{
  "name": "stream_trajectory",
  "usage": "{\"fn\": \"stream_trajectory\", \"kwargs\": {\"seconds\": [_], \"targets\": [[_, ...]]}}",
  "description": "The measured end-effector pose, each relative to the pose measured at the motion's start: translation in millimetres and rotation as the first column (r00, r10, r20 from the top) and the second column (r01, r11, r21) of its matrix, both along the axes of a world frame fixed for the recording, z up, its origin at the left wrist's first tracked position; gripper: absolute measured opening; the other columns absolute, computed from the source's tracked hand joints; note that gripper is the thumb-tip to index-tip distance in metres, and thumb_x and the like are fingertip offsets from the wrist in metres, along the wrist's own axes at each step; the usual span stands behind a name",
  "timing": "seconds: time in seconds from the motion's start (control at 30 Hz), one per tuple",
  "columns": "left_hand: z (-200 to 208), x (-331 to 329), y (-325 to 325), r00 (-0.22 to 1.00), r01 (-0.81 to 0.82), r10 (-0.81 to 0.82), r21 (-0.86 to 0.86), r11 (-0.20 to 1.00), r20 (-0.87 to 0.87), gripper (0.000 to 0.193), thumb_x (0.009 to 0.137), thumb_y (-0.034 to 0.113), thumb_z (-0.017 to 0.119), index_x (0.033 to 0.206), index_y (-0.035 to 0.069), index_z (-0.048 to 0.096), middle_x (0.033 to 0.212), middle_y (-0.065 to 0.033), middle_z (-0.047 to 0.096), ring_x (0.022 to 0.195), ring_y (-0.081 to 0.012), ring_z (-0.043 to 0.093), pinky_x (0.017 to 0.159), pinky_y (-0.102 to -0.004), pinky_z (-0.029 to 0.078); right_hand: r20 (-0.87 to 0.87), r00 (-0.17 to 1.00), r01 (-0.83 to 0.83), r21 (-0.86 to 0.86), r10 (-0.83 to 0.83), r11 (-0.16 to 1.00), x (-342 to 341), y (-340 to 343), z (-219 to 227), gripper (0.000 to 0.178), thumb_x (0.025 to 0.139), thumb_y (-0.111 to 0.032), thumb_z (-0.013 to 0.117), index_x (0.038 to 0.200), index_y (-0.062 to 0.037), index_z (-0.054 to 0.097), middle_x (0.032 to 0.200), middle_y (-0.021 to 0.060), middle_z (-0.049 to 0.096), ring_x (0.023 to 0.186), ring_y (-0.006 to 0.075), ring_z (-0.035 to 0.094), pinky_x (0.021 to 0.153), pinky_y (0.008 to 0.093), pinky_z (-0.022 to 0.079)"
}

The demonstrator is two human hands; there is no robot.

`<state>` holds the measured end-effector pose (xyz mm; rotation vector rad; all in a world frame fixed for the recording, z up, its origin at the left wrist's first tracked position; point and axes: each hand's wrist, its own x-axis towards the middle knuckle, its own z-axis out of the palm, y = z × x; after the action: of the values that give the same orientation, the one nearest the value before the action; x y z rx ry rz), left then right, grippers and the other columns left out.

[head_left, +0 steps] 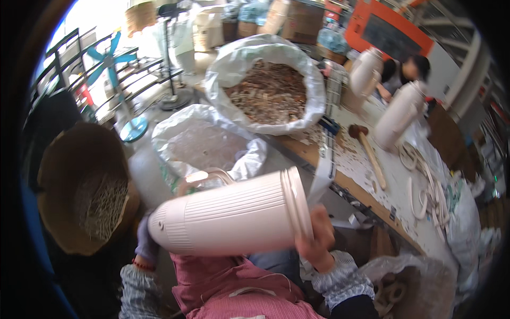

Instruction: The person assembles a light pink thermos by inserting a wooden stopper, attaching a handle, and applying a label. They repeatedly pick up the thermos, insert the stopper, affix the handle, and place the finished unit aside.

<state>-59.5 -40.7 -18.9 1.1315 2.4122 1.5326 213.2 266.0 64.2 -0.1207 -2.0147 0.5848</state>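
Note:
Across my lap lies a pale pink plastic jug shell (234,215) with ribbed sides and a loop handle (204,178) on its far side. Its wide rimmed end points right and its rounded end left. My left hand (145,239), in a purple-grey glove, grips the rounded end; most of its fingers are hidden behind the shell. At the rim, my right hand (317,239) is closed on the edge, somewhat blurred. Two similar pink shells, a nearer one (399,117) and a farther one (364,74), stand upright on the table to the right.
A mallet (369,154) and pink plastic strips (425,186) lie on the littered table (353,173). Ahead are a white sack of brown scraps (212,80) and a smaller plastic-lined bag (255,165). A brown bin (58,212) holds thin sticks. Another person (390,80) sits beyond the table.

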Motion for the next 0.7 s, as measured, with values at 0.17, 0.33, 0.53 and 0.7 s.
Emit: {"fn": "stream_trajectory", "kwargs": {"seconds": [0.17, 0.33, 0.53, 0.7], "targets": [[180, 79, 36, 0.617, 0.138, -0.097, -0.014, 0.990, -0.781, 0.028, 0.086, 0.027, 0.059, 0.100, 0.002, 0.063, 0.101, -0.0158, 0.063, 0.089, -0.0312, 0.061, 0.077, -0.0425, 0.050, 0.041, 0.899, 0.187, -0.937, 0.436, -0.296, -50, 34, -125, 0.045, 0.097, -0.044, 0.052, 0.119, -0.0055, 0.060, 0.121, 0.0106, 0.061, 0.105, 0.0199, 0.058, 0.090, 0.0406, 0.049], [256, 92, 61, 0.426, 0.394, -0.450, -0.287, 0.873, -0.785, 0.019, 0.079, 0.013, 0.066, 0.095, 0.004, 0.067, 0.095, -0.0219, 0.067, 0.078, -0.0388, 0.065, 0.068, -0.0456, 0.056, 0.300, 0.482, 0.325, -0.934, 0.823, 0.150, -55, 21, -191, 0.041, 0.096, -0.042, 0.057, 0.120, -0.0085, 0.061, 0.113, 0.0075, 0.062, 0.099, 0.0185, 0.060, 0.087, 0.0360, 0.051], [224, 77, 78, 0.836, 0.237, -0.376, -0.354, 0.905, -0.400, 0.052, 0.055, 0.015, 0.079, 0.103, 0.002, 0.066, 0.118, -0.0194, 0.059, 0.101, -0.0357, 0.062, 0.086, -0.0404, 0.049, 0.504, 0.798, 0.567, -0.442, -0.331, 0.695, 80, 202, -61, 0.039, 0.090, -0.010, 0.061, 0.126, 0.0009, 0.054, 0.117, 0.0133, 0.062, 0.100, 0.0218, 0.062, 0.088, 0.0311, 0.049], [209, 66, 79, 0.825, 0.405, -0.454, -0.208, 0.890, -0.337, 0.030, 0.057, 0.018, 0.082, 0.081, 0.010, 0.066, 0.117, -0.0169, 0.058, 0.110, -0.0389, 0.053, 0.089, -0.0465, 0.045, 0.586, -0.106, 0.978, 0.208, -0.804, 0.023, 319, 344, -60, 0.037, 0.092, -0.012, 0.045, 0.127, -0.0078, 0.054, 0.128, 0.0158, 0.057, 0.124, 0.0307, 0.049, 0.104, 0.0544, 0.032]]}}
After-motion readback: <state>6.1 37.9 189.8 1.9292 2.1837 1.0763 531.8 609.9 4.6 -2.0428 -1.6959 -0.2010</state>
